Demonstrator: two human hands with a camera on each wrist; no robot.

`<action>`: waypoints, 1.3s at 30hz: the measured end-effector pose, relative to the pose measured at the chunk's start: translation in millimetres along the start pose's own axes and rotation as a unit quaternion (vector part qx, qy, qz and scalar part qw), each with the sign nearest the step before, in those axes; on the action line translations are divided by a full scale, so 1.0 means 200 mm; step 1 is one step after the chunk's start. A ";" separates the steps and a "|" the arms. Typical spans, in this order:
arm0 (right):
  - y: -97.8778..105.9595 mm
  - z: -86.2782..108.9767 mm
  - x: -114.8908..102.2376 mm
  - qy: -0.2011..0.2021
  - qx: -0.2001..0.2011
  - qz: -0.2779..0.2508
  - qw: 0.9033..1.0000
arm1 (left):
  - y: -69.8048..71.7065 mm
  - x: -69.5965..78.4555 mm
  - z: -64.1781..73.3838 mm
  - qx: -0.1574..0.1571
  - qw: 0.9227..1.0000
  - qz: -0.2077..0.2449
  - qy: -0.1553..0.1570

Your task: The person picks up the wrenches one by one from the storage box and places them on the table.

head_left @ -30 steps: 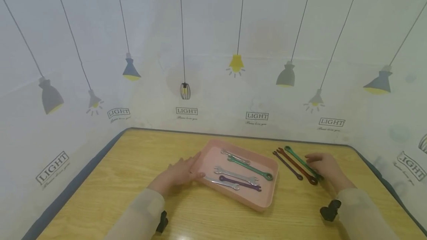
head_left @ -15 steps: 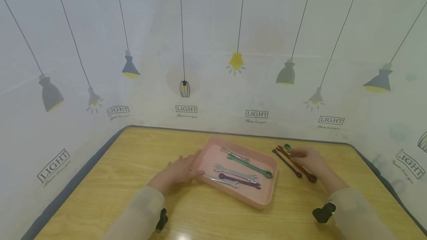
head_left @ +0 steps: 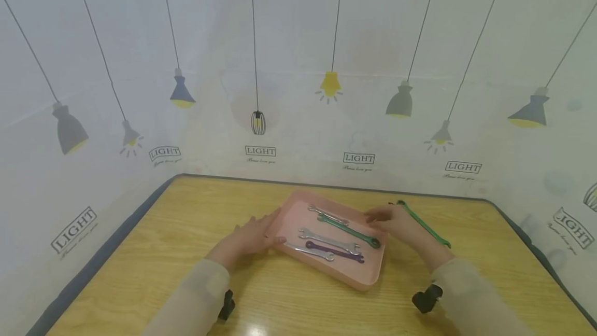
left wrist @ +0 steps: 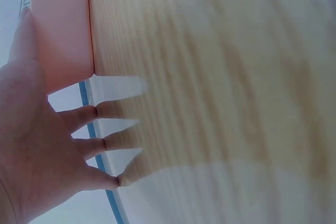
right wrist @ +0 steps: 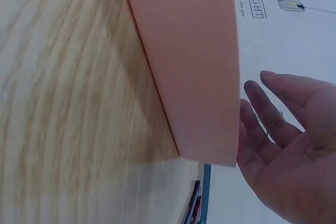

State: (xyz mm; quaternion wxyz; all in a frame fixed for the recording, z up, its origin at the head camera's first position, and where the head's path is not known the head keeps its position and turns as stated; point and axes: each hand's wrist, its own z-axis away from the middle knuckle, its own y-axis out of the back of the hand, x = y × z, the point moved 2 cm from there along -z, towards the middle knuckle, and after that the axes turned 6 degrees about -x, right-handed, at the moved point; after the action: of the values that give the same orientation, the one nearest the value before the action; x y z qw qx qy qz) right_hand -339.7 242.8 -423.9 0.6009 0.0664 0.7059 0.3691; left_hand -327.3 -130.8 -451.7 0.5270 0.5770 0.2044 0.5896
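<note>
A pink tray (head_left: 294,217) lies slanted on the table with several wrenches in it: a green wrench (head_left: 349,231), a purple wrench (head_left: 336,253) and silver ones, such as the large silver wrench (head_left: 326,240). My left hand (head_left: 249,237) rests at the tray's left end, its thumb at the rim. In the left wrist view, its spread fingers touch the tabletop beside the tray. My right hand (head_left: 401,224) hovers over the tray's right rim, fingers loosely bent and holding nothing. Another green wrench (head_left: 424,225) lies right of it. The neighbouring wrenches are mostly hidden behind that hand.
The wooden table (head_left: 186,211) has a dark edge along the wall. A white wall covering (head_left: 298,118) with printed lamps stands close behind and on both sides. Black wrist mounts (head_left: 426,298) sit at both cuffs.
My right hand has moved left from beside the loose wrenches, across them, to the tray's right rim. My left hand and the tray have stayed put.
</note>
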 end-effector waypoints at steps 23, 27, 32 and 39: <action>-0.34 -0.18 -0.04 -0.034 -0.079 0.025 0.996 | 0.00 -0.02 -0.01 0.002 1.000 0.012 -0.002; -0.37 -0.19 -0.03 -0.019 -0.100 0.015 0.995 | 0.00 -0.01 -0.01 0.002 1.000 0.014 0.001; -0.38 -0.19 -0.05 -0.012 -0.099 0.034 0.994 | 0.00 0.00 0.00 0.001 1.000 0.015 0.002; -0.39 -0.19 -0.09 -0.021 -0.109 0.069 0.991 | -0.01 -0.01 0.00 0.001 1.000 0.017 0.001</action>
State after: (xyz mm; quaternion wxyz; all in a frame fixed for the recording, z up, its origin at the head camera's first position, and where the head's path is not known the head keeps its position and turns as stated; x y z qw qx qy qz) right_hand -341.4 160.9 -457.0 0.5925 0.0566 0.6426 0.4824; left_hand -327.2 -131.4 -453.2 0.5162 0.5806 0.1959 0.5983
